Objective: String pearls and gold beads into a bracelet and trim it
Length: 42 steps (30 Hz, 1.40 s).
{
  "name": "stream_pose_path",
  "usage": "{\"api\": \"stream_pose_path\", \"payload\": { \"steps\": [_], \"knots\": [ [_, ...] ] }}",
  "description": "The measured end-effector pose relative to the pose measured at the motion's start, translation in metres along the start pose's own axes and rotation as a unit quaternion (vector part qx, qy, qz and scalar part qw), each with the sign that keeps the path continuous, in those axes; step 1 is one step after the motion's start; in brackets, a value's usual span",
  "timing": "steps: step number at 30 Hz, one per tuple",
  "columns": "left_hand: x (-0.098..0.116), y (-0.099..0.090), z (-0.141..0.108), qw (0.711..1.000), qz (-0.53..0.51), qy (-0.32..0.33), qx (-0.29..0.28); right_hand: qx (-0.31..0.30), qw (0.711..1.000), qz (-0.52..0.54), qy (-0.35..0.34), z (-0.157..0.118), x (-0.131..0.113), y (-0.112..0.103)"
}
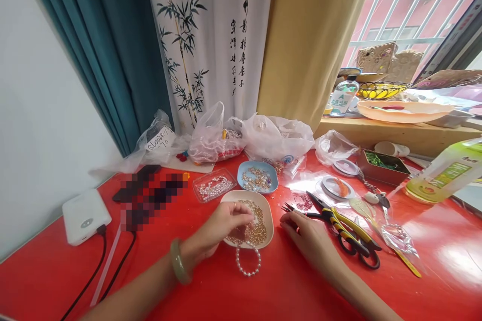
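A string of pearl-like beads, a beaded bracelet (248,274), hangs in a loop from the pinched fingertips of my left hand (229,223). It hangs over the near rim of a cream dish (268,208) that holds gold-coloured beads. My right hand (307,234) is on the table to the right of the dish, its fingers curled at the dark pointed jaws of needle-nose pliers (312,215). Part of the jaws is hidden behind the fingers. Beside that hand lie pliers with yellow-and-black handles (356,228) and black-handled scissors (371,259).
Behind the cream dish stand a blue dish (276,183) of mixed beads and a clear tray (199,193) of white beads. Plastic bags (278,135) line the back. At right are a tin (387,170), wire spools (337,188) and a green-labelled bottle (446,173); at left, a white box (86,215) with cable.
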<state>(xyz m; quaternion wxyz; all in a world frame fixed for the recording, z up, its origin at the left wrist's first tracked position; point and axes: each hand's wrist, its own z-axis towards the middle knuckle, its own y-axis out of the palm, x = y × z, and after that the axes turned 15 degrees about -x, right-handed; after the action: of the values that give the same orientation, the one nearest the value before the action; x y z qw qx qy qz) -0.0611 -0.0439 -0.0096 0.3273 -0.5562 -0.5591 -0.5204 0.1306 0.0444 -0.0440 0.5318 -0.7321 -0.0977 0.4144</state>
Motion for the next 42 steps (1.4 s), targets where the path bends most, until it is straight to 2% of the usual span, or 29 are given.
{"api": "stream_pose_path", "payload": {
  "steps": [4, 8, 14, 19, 23, 28, 35, 42],
  "knots": [
    [-0.008, -0.003, 0.011, 0.999, 0.027, 0.023, 0.002, 0.003, 0.998, -0.057, -0.012, 0.000, -0.001, -0.003],
    [-0.014, -0.005, 0.015, 0.998, 0.048, 0.029, 0.006, 0.034, 0.993, -0.116, -0.008, 0.012, -0.007, -0.020],
    [-0.013, -0.004, 0.014, 0.998, 0.047, 0.028, 0.001, 0.006, 0.975, -0.222, -0.008, 0.069, -0.022, -0.052],
    [-0.011, -0.004, 0.014, 1.000, 0.014, 0.014, -0.004, -0.051, 0.958, -0.283, 0.011, 0.120, -0.017, -0.050],
    [-0.009, -0.004, 0.014, 1.000, -0.011, -0.005, -0.013, -0.075, 0.947, -0.311, 0.029, 0.142, -0.008, -0.046],
    [-0.011, -0.006, 0.015, 0.999, -0.027, -0.005, -0.018, -0.078, 0.939, -0.331, 0.044, 0.153, -0.005, -0.046],
    [-0.014, -0.009, 0.016, 0.998, -0.034, 0.008, -0.056, -0.090, 0.936, -0.340, 0.032, 0.159, -0.010, -0.040],
    [-0.017, -0.010, 0.018, 0.998, -0.039, 0.005, -0.050, -0.095, 0.939, -0.331, 0.004, 0.160, -0.005, -0.050]
  ]
}}
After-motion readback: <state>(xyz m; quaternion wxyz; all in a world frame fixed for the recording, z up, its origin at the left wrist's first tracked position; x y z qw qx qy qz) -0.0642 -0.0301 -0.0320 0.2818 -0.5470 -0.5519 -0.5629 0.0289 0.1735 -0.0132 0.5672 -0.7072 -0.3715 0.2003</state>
